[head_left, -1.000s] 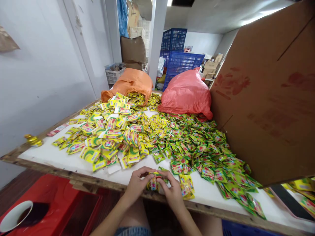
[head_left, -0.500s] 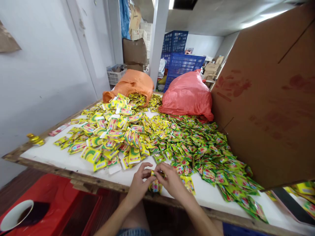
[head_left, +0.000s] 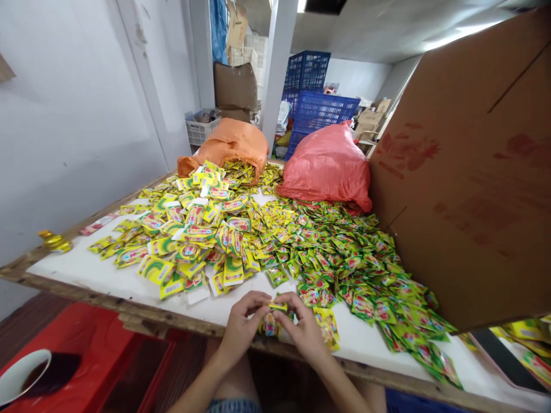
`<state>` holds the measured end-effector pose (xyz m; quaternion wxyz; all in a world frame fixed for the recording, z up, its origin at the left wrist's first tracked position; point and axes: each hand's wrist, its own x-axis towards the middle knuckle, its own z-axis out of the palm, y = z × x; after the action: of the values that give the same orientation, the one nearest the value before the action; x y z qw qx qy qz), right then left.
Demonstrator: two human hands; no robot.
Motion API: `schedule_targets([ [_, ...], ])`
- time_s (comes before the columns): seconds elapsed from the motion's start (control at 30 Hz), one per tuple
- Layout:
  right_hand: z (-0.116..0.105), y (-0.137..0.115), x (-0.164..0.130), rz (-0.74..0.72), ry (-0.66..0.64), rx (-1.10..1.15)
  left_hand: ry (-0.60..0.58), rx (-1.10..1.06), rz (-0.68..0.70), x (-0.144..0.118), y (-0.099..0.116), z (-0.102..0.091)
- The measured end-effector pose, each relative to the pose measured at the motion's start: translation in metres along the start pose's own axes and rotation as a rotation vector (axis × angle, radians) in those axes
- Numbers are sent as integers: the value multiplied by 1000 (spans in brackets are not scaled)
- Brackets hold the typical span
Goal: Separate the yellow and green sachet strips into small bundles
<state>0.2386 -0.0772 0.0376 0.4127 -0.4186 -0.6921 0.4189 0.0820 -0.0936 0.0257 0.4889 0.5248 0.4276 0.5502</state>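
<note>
White and wood-edged, the bench [head_left: 107, 275] is lying under a wide spread of yellow-green sachets [head_left: 267, 235], with an orange sack [head_left: 228, 146] and a red sack [head_left: 327, 166] sitting at its far side. At the near edge, the left hand [head_left: 241, 327] and right hand [head_left: 307, 330] are meeting, each grip pinching closed on one small bundle of sachets [head_left: 271, 321] held between them, just beside a cardboard box [head_left: 469, 189] standing to the right.

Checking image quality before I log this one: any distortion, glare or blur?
Head view: wide-angle bending at the edges, the cardboard flap looms; ceiling light blown out; left hand, right hand and the sachets they pinch stay fairly sharp.
</note>
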Motion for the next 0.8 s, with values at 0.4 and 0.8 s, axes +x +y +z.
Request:
schedule_targets([
  [0.4,5,4,3,52,78,190,-208,254,137,17,16,-19],
  [0.8,-60,-21,-49,48,158,-292,-269,555,199,16,27,-19],
])
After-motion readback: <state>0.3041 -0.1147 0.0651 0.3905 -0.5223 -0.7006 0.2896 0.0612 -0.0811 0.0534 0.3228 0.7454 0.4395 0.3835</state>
